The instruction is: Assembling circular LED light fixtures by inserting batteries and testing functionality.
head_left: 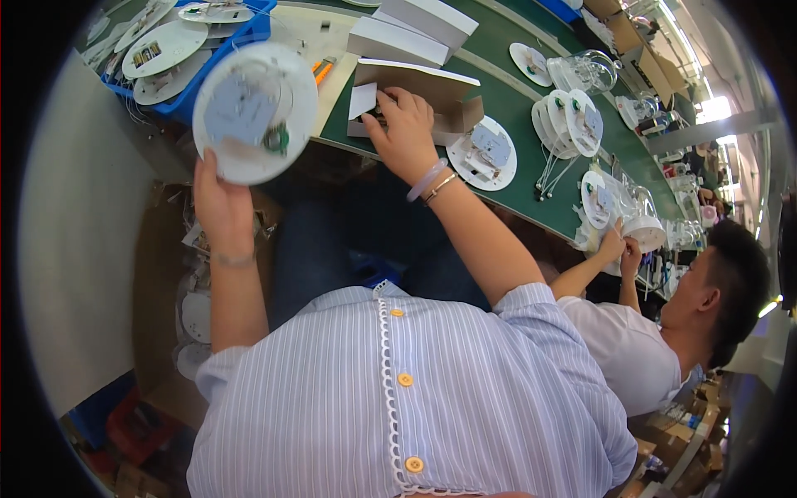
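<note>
My left hand [222, 203] grips the lower rim of a round white lamp base plate [290, 83], tilted up off the table. A pale LED board [238, 106] and a small green-wound coil [275, 138] sit on the plate's face, slightly blurred. My right hand [403, 133] dips into an open white cardboard box [452, 116] with a brown inside. Its fingers curl down among small parts at the box's left end, and the fingertips are partly hidden. Just right of the box lies another lamp base plate [496, 158] with its own board.
A blue crate [259, 29] of round plates stands at the far left. White boxes [423, 25] and an orange-handled cutter [324, 70] lie beyond. Stacked plates [552, 120] and clear glass-like covers [581, 70] line the green table [531, 195]. On the right a co-worker [639, 349] handles a lamp.
</note>
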### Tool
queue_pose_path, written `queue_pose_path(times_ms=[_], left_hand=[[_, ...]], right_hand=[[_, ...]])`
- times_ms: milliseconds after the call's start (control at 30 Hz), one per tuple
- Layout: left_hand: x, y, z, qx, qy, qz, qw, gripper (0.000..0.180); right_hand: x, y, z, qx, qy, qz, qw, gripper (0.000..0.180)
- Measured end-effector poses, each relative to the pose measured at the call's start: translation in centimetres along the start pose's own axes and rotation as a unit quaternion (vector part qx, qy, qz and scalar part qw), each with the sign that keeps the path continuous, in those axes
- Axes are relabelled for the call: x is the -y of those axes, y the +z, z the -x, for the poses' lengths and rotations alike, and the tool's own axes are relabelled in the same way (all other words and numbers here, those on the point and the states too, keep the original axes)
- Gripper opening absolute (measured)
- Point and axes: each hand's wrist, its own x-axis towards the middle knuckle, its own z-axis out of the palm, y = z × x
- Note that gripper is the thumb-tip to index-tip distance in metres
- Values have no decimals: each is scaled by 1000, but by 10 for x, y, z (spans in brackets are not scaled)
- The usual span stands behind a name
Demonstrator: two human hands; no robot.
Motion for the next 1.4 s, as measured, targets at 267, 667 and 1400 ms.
queue_pose_path(times_ms=[267,667,1400], left_hand=[[-1,-46,56,-40,-272,77,958,40],[17,-59,64,86,-356,120,923,35],[34,-9,94,164,-180,-188,951,30]], right_hand=[[20,23,-11,66,-137,56,987,31],[-31,-1,-27,162,128,64,976,14],[-50,-2,-40,251,63,54,964,30]])
